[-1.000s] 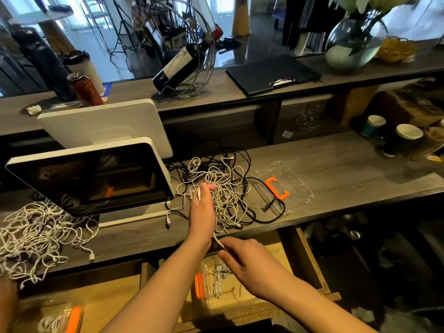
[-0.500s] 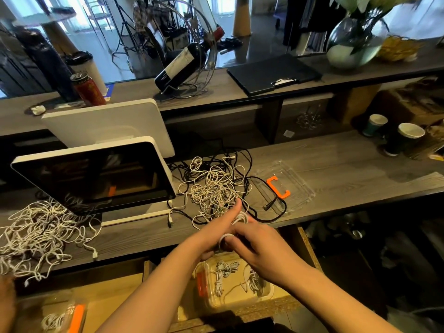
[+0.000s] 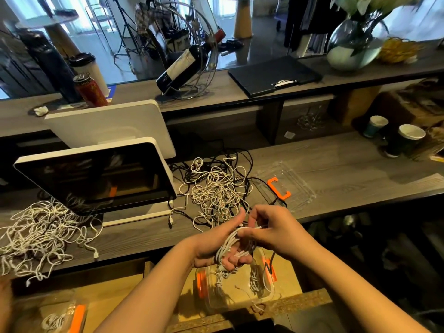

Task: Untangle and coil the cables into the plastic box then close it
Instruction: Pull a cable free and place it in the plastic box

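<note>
My left hand point(image 3: 216, 246) is palm up with a white cable point(image 3: 227, 245) looped several times around its fingers. My right hand point(image 3: 271, 229) pinches the end of that cable just beside the left fingers. Directly below both hands stands a clear plastic box point(image 3: 269, 296) with orange clips, holding coiled white cables. On the wooden counter behind the hands lies a tangle of white and black cables point(image 3: 216, 191). The clear lid point(image 3: 295, 186) with an orange clip lies to the right of that tangle.
A second heap of white cables point(image 3: 40, 234) lies at the counter's left end. A white-framed screen point(image 3: 96, 176) stands between the heaps. Another clear box point(image 3: 60, 318) with an orange clip sits bottom left. Paper cups point(image 3: 398, 138) stand far right.
My left hand came back from the tangle toward me and turned palm up. The white cable now wraps its fingers, and my right hand rose to pinch the cable's end.
</note>
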{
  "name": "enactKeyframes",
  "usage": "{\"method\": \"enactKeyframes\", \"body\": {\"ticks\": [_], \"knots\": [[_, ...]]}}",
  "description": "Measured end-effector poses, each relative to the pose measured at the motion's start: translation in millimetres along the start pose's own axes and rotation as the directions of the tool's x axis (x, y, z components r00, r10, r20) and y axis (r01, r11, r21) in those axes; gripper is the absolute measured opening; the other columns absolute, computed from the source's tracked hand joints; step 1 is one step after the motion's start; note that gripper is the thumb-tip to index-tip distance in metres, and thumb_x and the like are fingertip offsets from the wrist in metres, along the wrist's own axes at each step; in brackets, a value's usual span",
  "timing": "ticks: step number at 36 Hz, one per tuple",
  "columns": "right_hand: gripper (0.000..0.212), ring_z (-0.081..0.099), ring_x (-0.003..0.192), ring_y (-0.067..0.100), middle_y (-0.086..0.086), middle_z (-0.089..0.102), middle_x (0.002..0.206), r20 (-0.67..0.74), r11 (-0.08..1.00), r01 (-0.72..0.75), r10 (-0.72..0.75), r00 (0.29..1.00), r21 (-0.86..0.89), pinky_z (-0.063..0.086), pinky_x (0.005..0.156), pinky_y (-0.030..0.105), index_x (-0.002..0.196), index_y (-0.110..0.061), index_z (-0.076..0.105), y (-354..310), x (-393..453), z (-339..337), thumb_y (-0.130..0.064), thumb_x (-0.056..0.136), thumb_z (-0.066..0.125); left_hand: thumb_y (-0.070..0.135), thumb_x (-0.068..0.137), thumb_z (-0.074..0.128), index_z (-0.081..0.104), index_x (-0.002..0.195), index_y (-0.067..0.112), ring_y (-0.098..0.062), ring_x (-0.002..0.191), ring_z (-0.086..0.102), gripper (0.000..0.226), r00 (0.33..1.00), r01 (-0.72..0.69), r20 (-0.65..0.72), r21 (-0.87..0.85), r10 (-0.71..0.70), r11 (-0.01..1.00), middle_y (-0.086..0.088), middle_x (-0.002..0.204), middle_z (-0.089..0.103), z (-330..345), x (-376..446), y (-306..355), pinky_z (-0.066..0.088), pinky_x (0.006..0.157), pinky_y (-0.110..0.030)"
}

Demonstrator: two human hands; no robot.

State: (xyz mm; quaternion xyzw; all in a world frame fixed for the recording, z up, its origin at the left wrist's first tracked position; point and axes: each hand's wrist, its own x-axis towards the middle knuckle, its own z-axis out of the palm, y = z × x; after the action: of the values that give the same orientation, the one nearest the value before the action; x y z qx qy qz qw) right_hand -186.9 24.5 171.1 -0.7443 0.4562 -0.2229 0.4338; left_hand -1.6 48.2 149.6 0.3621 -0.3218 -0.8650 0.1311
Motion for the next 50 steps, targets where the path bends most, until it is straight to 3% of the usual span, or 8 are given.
{"method": "enactKeyframes", "body": {"ticks": [5, 10, 19, 22, 30, 40, 46, 50], "knots": [[0.018, 0.058, 0.067, 0.014, 0.009, 0.067, 0.078, 0.059, 0.993, 0.008, -0.015, 0.998, 0.121, 0.050, 0.064, 0.036, 0.081, -0.020, 0.067, 2.5, -2.1, -9.1, -0.034, 0.081, 0.078, 0.044, 0.099, 0.054, 0.053, 0.109, 0.019, -0.006, 0.061, 0.040, 0.026, 1.000, 0.012, 0.020, 0.253, -0.017, 0.967, 0.000, 0.080, 0.055, 2.7, -5.3, 6.7, 0.035, 0.048, -0.015], [0.015, 0.063, 0.069, 0.017, 0.016, 0.067, 0.078, 0.054, 0.979, -0.020, 0.010, 0.998, 0.203, 0.054, 0.065, 0.034, 0.087, -0.004, 0.065, 6.2, -5.7, -20.4, -0.015, 0.087, 0.075, 0.043, 0.105, 0.047, 0.058, 0.098, 0.017, -0.010, 0.062, 0.053, 0.030, 0.999, -0.005, -0.038, 0.349, 0.019, 0.937, -0.009, 0.086, 0.065, 3.1, -5.4, 5.1, 0.043, 0.054, -0.018], [0.030, 0.055, 0.061, 0.013, 0.005, 0.061, 0.067, -0.075, 0.976, -0.077, 0.094, 0.993, 0.202, 0.047, 0.060, 0.033, 0.075, -0.011, 0.062, 18.8, -3.8, -16.6, -0.037, 0.085, 0.074, 0.053, 0.102, 0.042, 0.068, 0.095, 0.006, -0.018, 0.059, 0.055, 0.054, 0.978, -0.085, -0.153, 0.338, 0.144, 0.937, -0.014, 0.083, 0.069, 8.9, 2.2, 8.5, 0.047, 0.056, -0.022], [0.044, 0.060, 0.062, 0.021, 0.012, 0.065, 0.069, -0.114, 0.982, -0.094, 0.114, 0.987, 0.165, 0.049, 0.061, 0.043, 0.073, -0.013, 0.061, 20.6, -1.1, -17.1, -0.056, 0.080, 0.069, 0.051, 0.104, 0.040, 0.074, 0.095, 0.007, -0.016, 0.057, 0.055, 0.057, 0.958, -0.125, -0.217, 0.282, 0.190, 0.951, -0.013, 0.077, 0.065, 11.6, 3.6, 6.5, 0.047, 0.056, -0.022], [0.035, 0.044, 0.051, 0.003, -0.008, 0.053, 0.057, -0.113, 0.973, -0.077, 0.103, 0.988, 0.219, 0.036, 0.054, 0.025, 0.080, -0.003, 0.061, 24.6, 1.4, -6.8, -0.035, 0.094, 0.063, 0.043, 0.099, 0.045, 0.056, 0.122, 0.007, -0.019, 0.063, 0.068, 0.045, 0.904, -0.262, -0.313, 0.132, 0.291, 0.956, -0.017, 0.089, 0.072, 13.1, 3.3, 8.4, 0.058, 0.058, -0.025], [0.036, 0.049, 0.057, 0.008, -0.006, 0.056, 0.062, -0.044, 0.952, -0.066, 0.083, 0.996, 0.297, 0.039, 0.059, 0.028, 0.075, -0.017, 0.063, 18.8, 3.4, 20.6, -0.032, 0.104, 0.047, 0.044, 0.100, 0.045, 0.064, 0.134, 0.027, -0.034, 0.114, 0.060, 0.042, 0.814, -0.471, -0.413, -0.058, 0.409, 0.880, -0.027, 0.131, 0.062, 7.2, 1.6, 3.1, 0.045, 0.107, -0.047], [0.036, 0.038, 0.045, 0.001, -0.011, 0.044, 0.050, -0.007, 0.919, -0.114, 0.126, 0.992, 0.379, 0.030, 0.048, 0.016, 0.076, -0.015, 0.057, 13.6, 2.9, 39.3, -0.026, 0.107, 0.040, 0.046, 0.103, 0.034, 0.062, 0.133, 0.025, -0.020, 0.096, 0.067, 0.045, 0.743, -0.590, -0.507, -0.187, 0.437, 0.786, -0.012, 0.111, 0.072, 6.7, 3.9, 6.9, 0.053, 0.077, -0.034], [0.034, 0.039, 0.051, 0.001, -0.014, 0.044, 0.052, 0.033, 0.944, -0.144, 0.141, 0.990, 0.297, 0.029, 0.053, 0.022, 0.078, -0.020, 0.061, 19.5, -0.7, 54.1, -0.028, 0.106, 0.043, 0.040, 0.107, 0.032, 0.058, 0.136, 0.015, -0.023, 0.096, 0.070, 0.046, 0.658, -0.694, -0.617, -0.273, 0.432, 0.666, -0.016, 0.107, 0.072, -5.5, 2.4, 14.4, 0.052, 0.095, -0.039]]}}
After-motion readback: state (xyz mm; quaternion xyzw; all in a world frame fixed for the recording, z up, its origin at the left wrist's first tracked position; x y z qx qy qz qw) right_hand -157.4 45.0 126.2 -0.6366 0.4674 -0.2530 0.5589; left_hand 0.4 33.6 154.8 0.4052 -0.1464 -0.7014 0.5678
